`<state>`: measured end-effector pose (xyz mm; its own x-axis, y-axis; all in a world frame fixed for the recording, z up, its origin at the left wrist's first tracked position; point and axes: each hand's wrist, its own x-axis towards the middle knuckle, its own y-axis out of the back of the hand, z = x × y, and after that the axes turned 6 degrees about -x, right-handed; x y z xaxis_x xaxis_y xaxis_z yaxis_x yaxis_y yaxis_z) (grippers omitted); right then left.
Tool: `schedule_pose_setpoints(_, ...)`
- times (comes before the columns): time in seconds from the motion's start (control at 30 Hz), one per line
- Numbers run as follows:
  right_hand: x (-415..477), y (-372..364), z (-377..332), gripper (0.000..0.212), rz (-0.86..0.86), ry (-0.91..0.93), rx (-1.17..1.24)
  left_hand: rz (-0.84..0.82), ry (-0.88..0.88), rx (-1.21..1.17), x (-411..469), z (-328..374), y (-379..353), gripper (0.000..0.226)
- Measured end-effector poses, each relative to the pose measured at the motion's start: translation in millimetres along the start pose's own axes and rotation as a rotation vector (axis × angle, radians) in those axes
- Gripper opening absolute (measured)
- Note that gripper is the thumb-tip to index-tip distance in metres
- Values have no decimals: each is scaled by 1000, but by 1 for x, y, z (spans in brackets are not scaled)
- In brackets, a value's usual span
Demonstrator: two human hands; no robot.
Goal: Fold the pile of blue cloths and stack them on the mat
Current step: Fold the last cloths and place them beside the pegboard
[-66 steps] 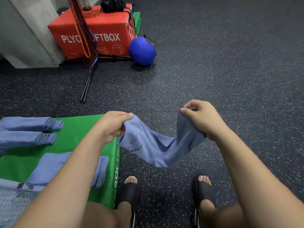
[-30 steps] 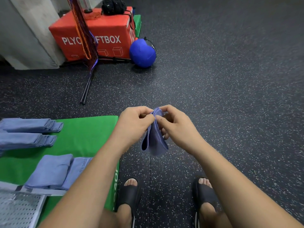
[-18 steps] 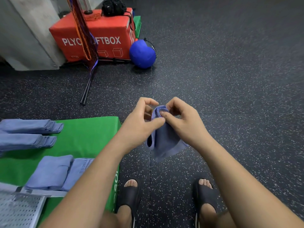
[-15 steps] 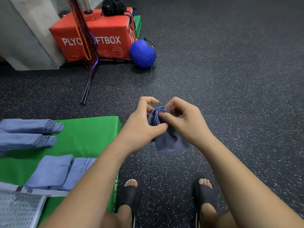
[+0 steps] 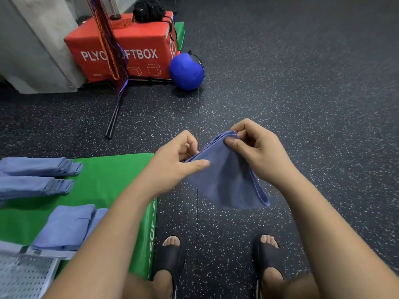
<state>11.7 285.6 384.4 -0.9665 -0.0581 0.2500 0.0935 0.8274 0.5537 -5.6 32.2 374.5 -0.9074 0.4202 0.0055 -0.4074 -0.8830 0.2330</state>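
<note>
You're mid-fold w/ one cloth, held in the air over the floor, just right of the mat; your left hand pinches its near top corner btwn thumb and fingers; your right hand pinches the far corner, layers bunched; the rest hangs as a doubled flap. Prob one more fold to go; next you'd square the edges, then carry it left onto the mat, by the two stacks or the folded pieces nearer you.
</note>
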Motion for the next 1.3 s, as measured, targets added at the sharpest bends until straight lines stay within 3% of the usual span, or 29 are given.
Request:
schedule_pose_setpoints(0.2, 1, 1, 0, 4, -25, 29, 23, 7, -25, -24, -2, 6, 3, 20)
schedule_pose_setpoints(0.5, 1, 2, -2, 1, -19, 45, 27, 98, -162, 344, 1, -3, 0, 15)
schedule_pose_setpoints(0.7, 3, 9, 4, 3, 15, 13, -6, 242, -167, 259, 4, -2, 15, 25)
schedule_pose_setpoints(1.03, 4, 9, -3, 10, -41, 2, 74, 358, -110, -139, 3, 11, 18, 32)
schedule_pose_setpoints(1.3, 1, 14, -6, 15, -149, -89, -53, 259, -166, 123, 4, 8, 9, 25)
